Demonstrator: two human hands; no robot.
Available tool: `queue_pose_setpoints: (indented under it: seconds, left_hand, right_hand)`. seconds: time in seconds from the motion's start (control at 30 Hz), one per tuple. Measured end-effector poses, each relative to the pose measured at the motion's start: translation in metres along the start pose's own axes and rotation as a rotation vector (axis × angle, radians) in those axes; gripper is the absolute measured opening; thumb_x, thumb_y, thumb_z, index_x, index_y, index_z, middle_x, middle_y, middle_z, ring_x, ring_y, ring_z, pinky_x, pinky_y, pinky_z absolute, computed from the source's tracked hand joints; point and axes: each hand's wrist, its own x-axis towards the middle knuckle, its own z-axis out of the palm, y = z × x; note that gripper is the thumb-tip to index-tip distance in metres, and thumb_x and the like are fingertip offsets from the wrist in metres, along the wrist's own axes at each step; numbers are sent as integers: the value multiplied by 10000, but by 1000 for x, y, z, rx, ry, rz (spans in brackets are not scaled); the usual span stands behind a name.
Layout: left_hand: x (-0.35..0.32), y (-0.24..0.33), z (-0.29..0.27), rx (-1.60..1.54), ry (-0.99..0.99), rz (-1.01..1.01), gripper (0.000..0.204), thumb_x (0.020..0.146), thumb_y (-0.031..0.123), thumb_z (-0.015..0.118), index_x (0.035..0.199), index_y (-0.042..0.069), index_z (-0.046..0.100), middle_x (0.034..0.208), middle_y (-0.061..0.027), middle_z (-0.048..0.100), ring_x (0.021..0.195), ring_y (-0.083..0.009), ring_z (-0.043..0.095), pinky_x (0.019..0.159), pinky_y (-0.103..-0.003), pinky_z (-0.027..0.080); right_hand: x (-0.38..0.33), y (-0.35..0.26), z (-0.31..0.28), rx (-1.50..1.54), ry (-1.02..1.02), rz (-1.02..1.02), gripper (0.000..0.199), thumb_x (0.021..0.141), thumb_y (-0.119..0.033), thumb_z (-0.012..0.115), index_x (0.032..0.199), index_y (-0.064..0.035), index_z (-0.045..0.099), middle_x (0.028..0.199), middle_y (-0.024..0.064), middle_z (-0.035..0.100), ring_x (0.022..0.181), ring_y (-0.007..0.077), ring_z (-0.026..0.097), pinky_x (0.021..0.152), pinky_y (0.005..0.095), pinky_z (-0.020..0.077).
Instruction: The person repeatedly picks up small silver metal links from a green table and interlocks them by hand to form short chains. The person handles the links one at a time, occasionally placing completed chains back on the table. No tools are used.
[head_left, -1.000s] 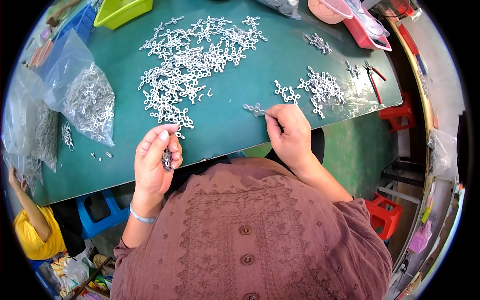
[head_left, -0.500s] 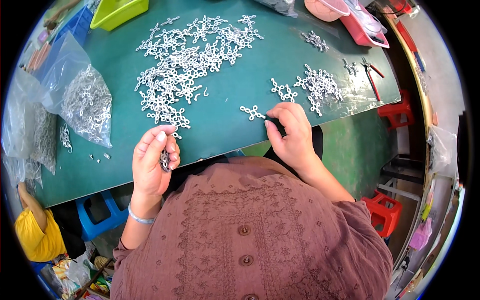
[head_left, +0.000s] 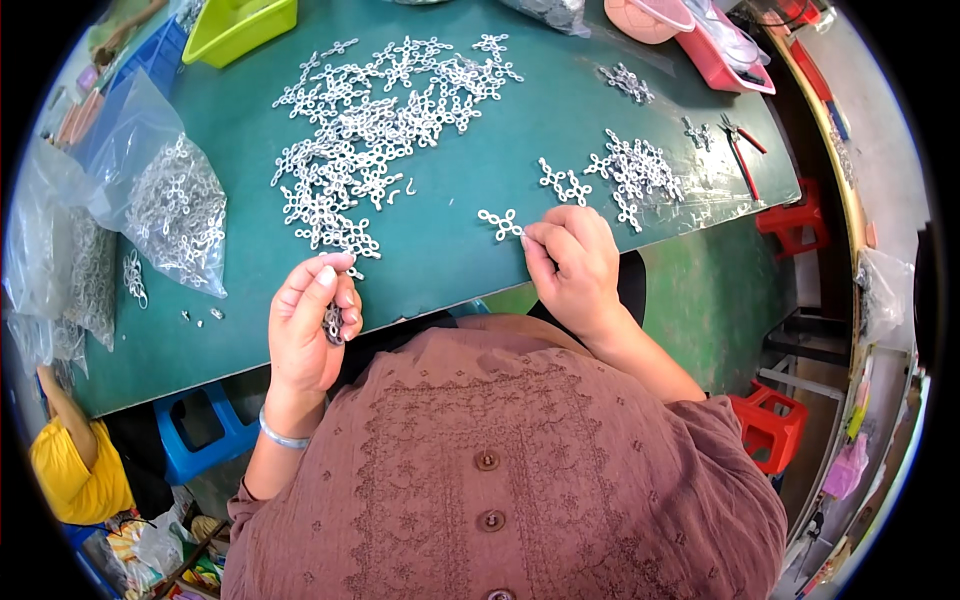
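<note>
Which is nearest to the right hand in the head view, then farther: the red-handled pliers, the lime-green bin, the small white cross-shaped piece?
From the right hand:
1. White cross-shaped piece, at its fingertips.
2. Red-handled pliers, up and to the right.
3. Lime-green bin, far top left of the table.

Small white cross-shaped part [head_left: 499,223] flat on green bench [head_left: 450,260], touching right hand [head_left: 572,262] fingertips at its 9 o'clock. Stack of grey parts [head_left: 333,322] pinched upright in left hand [head_left: 310,325].
</note>
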Motion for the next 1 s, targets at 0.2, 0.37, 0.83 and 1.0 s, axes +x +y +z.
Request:
queue_pose_setpoints:
  seconds: [0.2,0.37,0.83,1.0]
  left_hand:
    - [-1,0,0,-21,-5,5,186,888,135,470,988,-2,546,673,-19,492,568,-87,464,453,-191,364]
    - [0,0,1,-3,-5,13,184,887,135,471,985,1,548,671,-18,490,567,-87,461,453,-195,365]
    - [-1,-3,-1,37,-7,28,205,904,160,433,999,9,534,677,-27,475,566,-89,447,442,-189,356]
    - [-1,-3,-1,32,-4,28,203,902,160,437,998,12,538,676,-28,477,566,-90,447,441,-189,358]
  right_hand:
    - [-1,2,-3,93,46,99,91,682,-16,628,741,-42,564,747,41,511,615,186,488,559,278,391]
    - [4,1,-17,967,-44,935,87,828,-104,560,785,-28,560,684,-16,514,568,46,438,519,187,361]
    - [4,15,-20,1737,60,1299,146,857,-161,515,844,-16,516,734,49,517,606,120,455,543,248,379]
    - [3,13,-26,1518,-18,1299,159,855,-170,527,841,-12,523,707,50,546,543,115,491,485,238,390]
